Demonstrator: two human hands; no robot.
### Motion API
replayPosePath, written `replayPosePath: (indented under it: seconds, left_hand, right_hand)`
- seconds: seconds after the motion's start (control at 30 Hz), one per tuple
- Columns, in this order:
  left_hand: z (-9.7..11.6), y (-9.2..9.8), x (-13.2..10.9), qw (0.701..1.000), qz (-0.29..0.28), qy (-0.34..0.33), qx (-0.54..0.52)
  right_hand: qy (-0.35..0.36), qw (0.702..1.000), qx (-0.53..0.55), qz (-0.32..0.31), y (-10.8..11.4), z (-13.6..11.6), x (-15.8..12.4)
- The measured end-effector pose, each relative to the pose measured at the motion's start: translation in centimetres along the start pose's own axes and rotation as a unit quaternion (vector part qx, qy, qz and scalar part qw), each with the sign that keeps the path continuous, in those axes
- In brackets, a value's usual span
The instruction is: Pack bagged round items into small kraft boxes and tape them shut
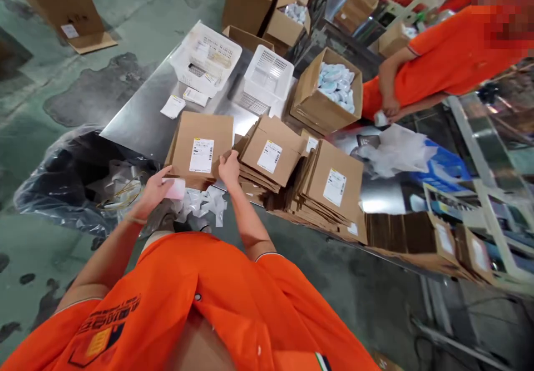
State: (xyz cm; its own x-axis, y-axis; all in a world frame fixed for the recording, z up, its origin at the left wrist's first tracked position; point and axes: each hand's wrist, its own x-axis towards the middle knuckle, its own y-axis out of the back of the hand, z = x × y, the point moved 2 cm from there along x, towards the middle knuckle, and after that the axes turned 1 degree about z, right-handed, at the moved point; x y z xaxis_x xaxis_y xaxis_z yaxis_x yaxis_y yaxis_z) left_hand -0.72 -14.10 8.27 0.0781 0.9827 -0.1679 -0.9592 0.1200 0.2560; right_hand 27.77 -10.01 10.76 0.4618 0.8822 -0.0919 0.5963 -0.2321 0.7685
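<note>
My left hand [153,188] is shut on a small pale pink packet [175,188], held over the table's near edge. My right hand [229,168] grips the right edge of a flat cardboard mailer [196,148] with a white shipping label. Just right of that hand lie stacks of similar labelled mailers [271,157]. Crumpled clear plastic film [204,204] lies below my hands, partly behind my left wrist.
A stainless steel table [142,129] holds white plastic baskets [269,75] and an open carton of pale packets [329,87]. A co-worker's hand [390,104] stands at the far side. A black bin bag [70,184] gapes at the left, with more cartons at the back and right.
</note>
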Motion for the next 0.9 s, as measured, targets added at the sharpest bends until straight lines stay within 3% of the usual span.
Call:
replayPosePath:
  seconds: [0.1,0.2,0.27,0.3,0.37,0.4,0.43,0.47,0.5,0.57,0.63,0.7,0.8,0.9]
  left_hand:
    - [1.2,-0.1,-1.2,0.996,-0.038,-0.013,-0.074]
    - [2.2,-0.4,-2.0,0.993,-0.053,-0.009,-0.105]
    - [2.6,-0.8,-2.6,0.989,-0.077,0.012,-0.126]
    - [2.8,-1.0,-2.9,0.986,-0.089,0.021,-0.140]
    - [3.0,-1.3,-3.5,0.979,-0.093,0.024,-0.178]
    - [3.1,-1.5,-3.6,0.976,-0.081,0.018,-0.200]
    - [3.0,-1.6,-3.6,0.973,-0.061,0.012,-0.224]
    - [2.9,-1.6,-3.5,0.968,-0.033,0.009,-0.248]
    - [2.5,-1.5,-3.3,0.962,0.002,0.010,-0.272]
    - [1.3,-1.0,-2.5,0.945,0.084,0.041,-0.313]
    - [-0.4,-0.4,-2.0,0.920,0.164,0.107,-0.340]
    - [-1.8,-0.2,-2.1,0.893,0.198,0.176,-0.364]
    - [-2.3,-1.0,-3.1,0.889,0.130,0.188,-0.397]
    - [-1.2,-1.9,-4.3,0.924,0.042,0.101,-0.365]
  right_hand:
    - [0.036,0.995,0.036,0.088,6.8,3.1,2.0]
    - [-0.009,0.985,0.020,0.172,14.6,6.8,3.9]
    - [-0.060,0.974,-0.012,0.218,17.6,7.9,4.1]
    - [-0.068,0.969,-0.022,0.235,17.8,7.7,3.7]
    - [-0.012,0.979,-0.002,0.204,15.5,5.9,2.0]
    - [0.048,0.989,0.033,0.137,13.1,4.6,0.7]
    - [0.118,0.989,0.084,0.026,10.1,3.2,-0.9]
    - [0.179,0.966,0.137,-0.124,6.8,1.8,-2.7]
    - [0.200,0.925,0.184,-0.266,3.6,0.7,-4.6]
    - [0.187,0.872,0.223,-0.394,-1.4,-0.6,-7.7]
    - [0.154,0.874,0.242,-0.393,-4.2,-1.1,-9.2]
    - [0.123,0.892,0.266,-0.346,-5.2,-1.3,-9.4]
    - [0.093,0.892,0.293,-0.331,-5.5,-2.0,-8.7]
    - [0.084,0.881,0.297,-0.360,-5.4,-2.7,-8.3]
